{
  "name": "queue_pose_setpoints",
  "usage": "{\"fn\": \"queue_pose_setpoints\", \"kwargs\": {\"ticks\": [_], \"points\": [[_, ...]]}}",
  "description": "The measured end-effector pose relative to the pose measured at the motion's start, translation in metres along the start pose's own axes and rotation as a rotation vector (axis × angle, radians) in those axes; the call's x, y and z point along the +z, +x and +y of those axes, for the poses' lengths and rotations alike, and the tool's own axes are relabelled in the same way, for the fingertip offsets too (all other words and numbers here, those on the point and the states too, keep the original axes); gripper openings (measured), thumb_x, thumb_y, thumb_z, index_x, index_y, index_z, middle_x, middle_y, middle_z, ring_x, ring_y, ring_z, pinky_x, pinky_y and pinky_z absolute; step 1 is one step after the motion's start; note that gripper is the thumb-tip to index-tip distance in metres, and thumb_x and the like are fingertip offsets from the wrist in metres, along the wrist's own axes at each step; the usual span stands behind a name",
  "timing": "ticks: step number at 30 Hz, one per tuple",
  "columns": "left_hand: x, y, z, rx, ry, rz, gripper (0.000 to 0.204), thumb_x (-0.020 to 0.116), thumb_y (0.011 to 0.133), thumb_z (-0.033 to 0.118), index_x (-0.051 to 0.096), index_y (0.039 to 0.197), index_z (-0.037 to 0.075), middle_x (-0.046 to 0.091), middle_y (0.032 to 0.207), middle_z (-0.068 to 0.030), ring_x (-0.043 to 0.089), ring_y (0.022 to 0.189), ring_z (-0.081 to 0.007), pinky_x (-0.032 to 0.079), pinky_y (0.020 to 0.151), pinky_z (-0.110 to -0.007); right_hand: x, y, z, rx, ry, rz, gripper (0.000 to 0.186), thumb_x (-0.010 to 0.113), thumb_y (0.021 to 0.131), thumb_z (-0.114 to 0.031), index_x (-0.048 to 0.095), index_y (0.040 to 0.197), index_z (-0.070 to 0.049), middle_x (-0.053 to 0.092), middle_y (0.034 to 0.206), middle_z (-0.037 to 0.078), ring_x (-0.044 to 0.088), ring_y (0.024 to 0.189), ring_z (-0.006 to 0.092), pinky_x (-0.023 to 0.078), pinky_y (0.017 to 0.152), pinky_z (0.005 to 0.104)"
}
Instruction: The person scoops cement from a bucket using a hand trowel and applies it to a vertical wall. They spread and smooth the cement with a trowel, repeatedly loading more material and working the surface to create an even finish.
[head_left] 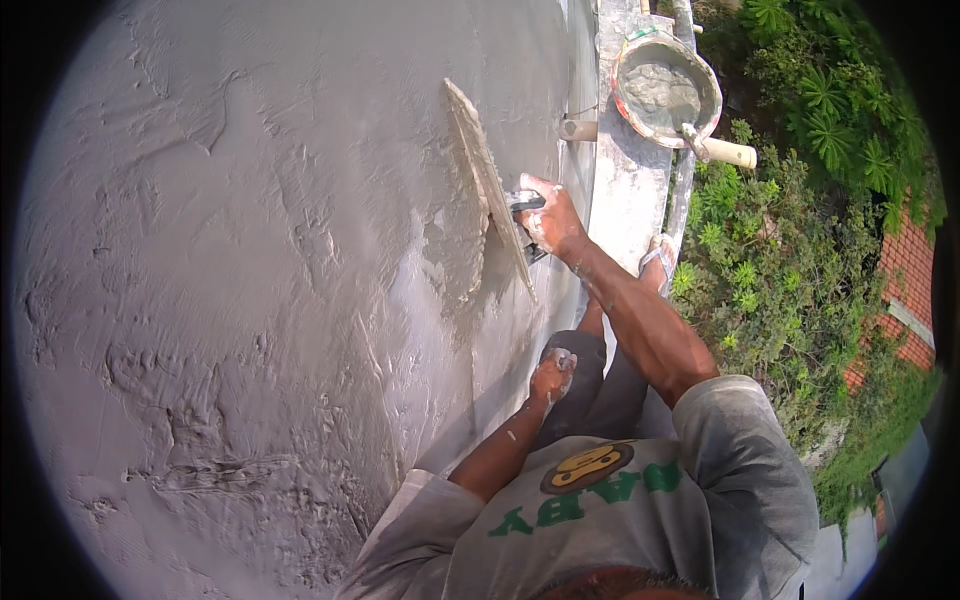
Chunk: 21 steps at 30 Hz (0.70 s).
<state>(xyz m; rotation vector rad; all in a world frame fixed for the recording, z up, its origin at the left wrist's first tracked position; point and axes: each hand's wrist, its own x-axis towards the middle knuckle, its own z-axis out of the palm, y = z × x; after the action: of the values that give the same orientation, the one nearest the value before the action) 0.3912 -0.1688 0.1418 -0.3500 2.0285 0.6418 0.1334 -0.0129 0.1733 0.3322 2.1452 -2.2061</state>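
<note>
My right hand (552, 218) is closed round the dark handle of a long plastering trowel (490, 190). The trowel's narrow blade is tilted, and one face is turned toward the wall (250, 220), which is covered in wet grey plaster. A thick ridge of mortar (462, 245) lies along the blade on the wall side. Lower down, my left hand (553, 376) hangs in a loose fist beside my bent leg, apart from the wall. Nothing shows in it. Both hands are smeared with pale plaster.
A round bucket of grey mortar (665, 92) stands on a plaster-stained plank (632, 190), with my sandalled foot (657, 262) nearer on it. Pale poles (728, 152) stick out by the bucket. Beyond the plank's right edge, green shrubs (790, 270) and a red tiled roof (905, 270) appear below.
</note>
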Motion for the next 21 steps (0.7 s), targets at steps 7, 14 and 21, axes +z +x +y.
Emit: {"fn": "queue_pose_setpoints", "kwargs": {"ticks": [7, 14, 21], "points": [[0.063, 0.023, -0.085, 0.004, -0.121, 0.080, 0.039, 0.054, 0.091, 0.039, 0.056, 0.114, 0.008, 0.063, 0.106, -0.0202, 0.060, 0.103, -0.0368, 0.046, 0.089, -0.042, 0.047, -0.161, -0.066, -0.004, 0.197, -0.393, 0.022, 0.072, 0.059, -0.006, 0.058, 0.074, 0.002, 0.055, 0.093, 0.021, 0.057, 0.086, 0.0374, 0.047, 0.076, 0.0453], [-0.014, -0.014, -0.008, -0.055, 0.011, 0.061, 0.037, 0.054, 0.091, 0.037, 0.056, 0.116, 0.010, 0.063, 0.107, -0.0204, 0.060, 0.104, -0.0351, 0.045, 0.090, -0.041, 0.020, -0.121, -0.125, 0.429, 0.864, -0.319, 0.023, 0.056, 0.077, -0.002, 0.056, 0.099, 0.002, 0.060, 0.089, 0.011, 0.059, 0.075, 0.0183, 0.050, 0.063, 0.0307], [0.006, 0.001, -0.025, 0.063, -0.170, 0.055, 0.036, 0.054, 0.092, 0.037, 0.056, 0.117, 0.011, 0.063, 0.106, -0.0201, 0.061, 0.101, -0.0345, 0.046, 0.088, -0.042, 0.017, -0.039, -0.154, 0.582, 0.620, -0.197, 0.012, 0.054, 0.081, -0.001, 0.054, 0.092, 0.003, 0.056, 0.080, 0.010, 0.058, 0.064, 0.0157, 0.047, 0.056, 0.0290]]}}
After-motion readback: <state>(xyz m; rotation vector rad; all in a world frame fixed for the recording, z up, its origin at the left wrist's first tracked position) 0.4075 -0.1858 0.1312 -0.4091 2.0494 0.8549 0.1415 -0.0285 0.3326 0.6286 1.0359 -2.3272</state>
